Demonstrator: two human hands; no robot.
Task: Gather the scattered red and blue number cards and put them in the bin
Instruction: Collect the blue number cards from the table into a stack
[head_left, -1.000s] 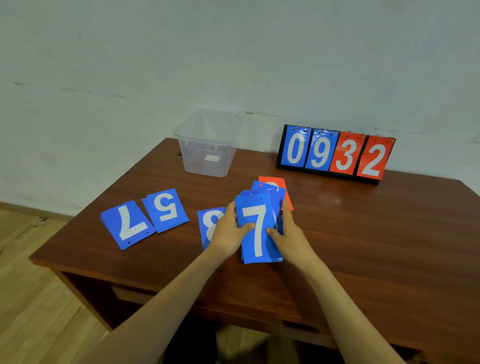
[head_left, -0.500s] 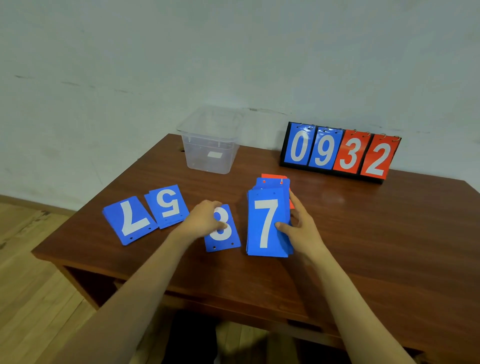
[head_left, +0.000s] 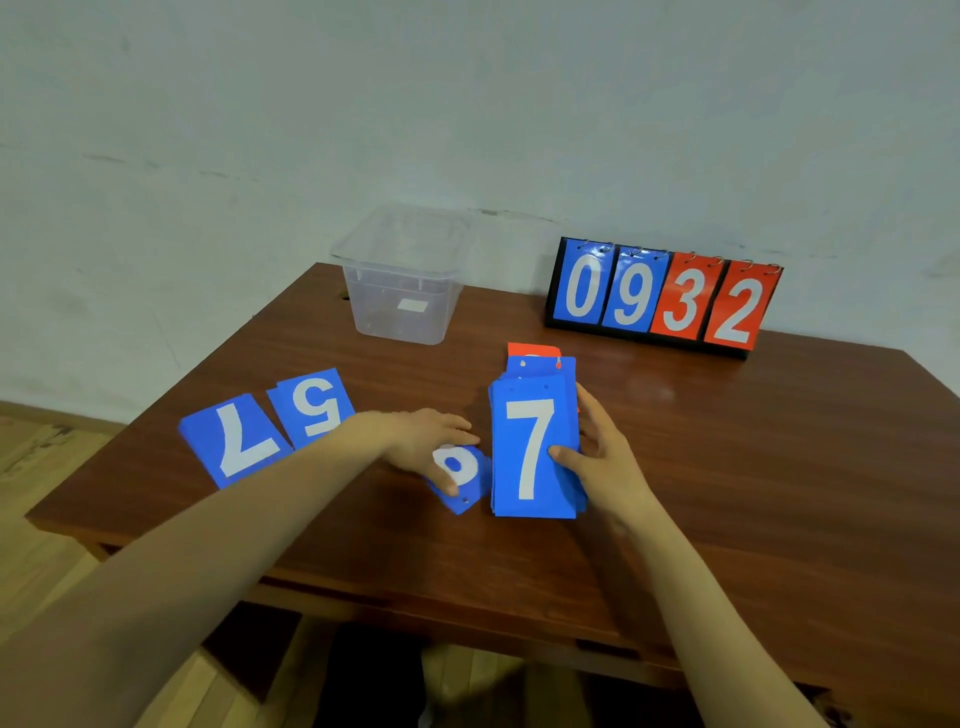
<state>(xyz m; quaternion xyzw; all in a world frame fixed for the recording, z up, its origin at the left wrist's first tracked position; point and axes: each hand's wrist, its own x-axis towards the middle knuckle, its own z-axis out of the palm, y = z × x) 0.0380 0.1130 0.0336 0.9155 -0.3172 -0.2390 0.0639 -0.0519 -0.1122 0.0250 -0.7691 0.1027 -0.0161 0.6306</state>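
Right hand (head_left: 608, 457) grips card stack (head_left: 532, 452), blue 7 on top, thumb on the face, fingers curled round the right edge. Left hand (head_left: 421, 441) pinches the blue 8 card (head_left: 465, 480) just beside the stack. Blue 7 card (head_left: 236, 441) and blue 5 card (head_left: 314, 405) lie flat on the tabletop (head_left: 727, 467), left. Clear bin (head_left: 402, 291) at back, well apart from the cards.

Left grip (head_left: 422, 441) pinching, right grip (head_left: 605, 458) clasping
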